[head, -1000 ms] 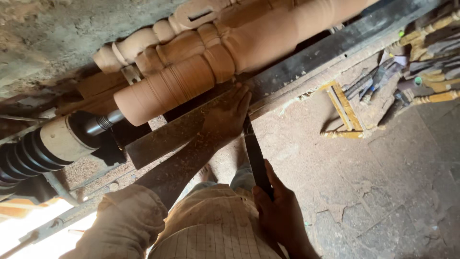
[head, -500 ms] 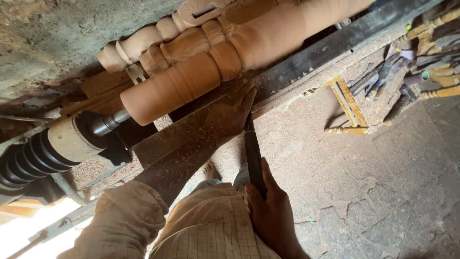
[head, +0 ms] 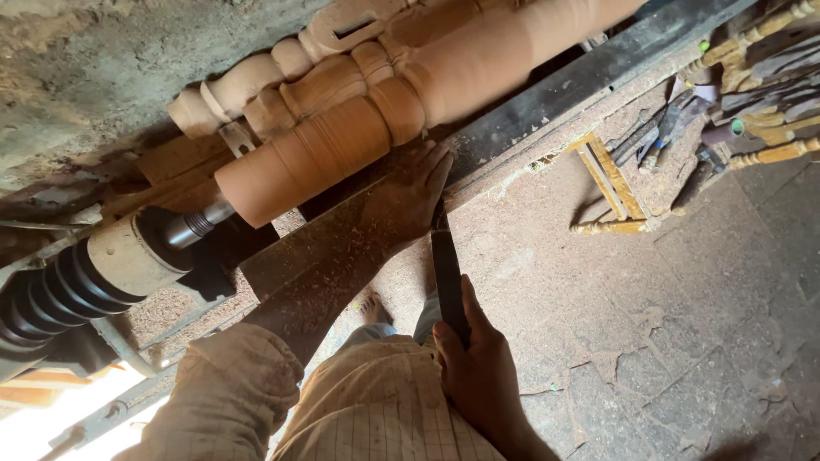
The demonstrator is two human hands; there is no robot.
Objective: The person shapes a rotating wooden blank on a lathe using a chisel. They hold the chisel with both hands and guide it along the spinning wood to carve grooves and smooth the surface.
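A long turned wooden post (head: 410, 94) is mounted on a lathe and looks blurred along its surface. Its thick cylindrical end (head: 299, 166) meets the metal spindle (head: 192, 226). My left hand (head: 408, 198) lies dusty on the dark metal tool rest (head: 547, 102), pressing the blade end of a long dark chisel (head: 446, 269) against the post. My right hand (head: 478, 376) grips the chisel's rear end close to my body. A second turned post (head: 282, 60) lies behind the first.
The lathe's pulley and ribbed black headstock (head: 77, 282) sit at the left. Sawdust covers the cracked floor (head: 666, 341). A small yellow wooden frame (head: 611, 183) and several chisels (head: 752, 85) lie at the upper right. My bare foot (head: 373, 309) shows below the rest.
The view has shifted so the post and tools sit further right and lower in frame. Both hands keep their hold on the chisel at the rest.
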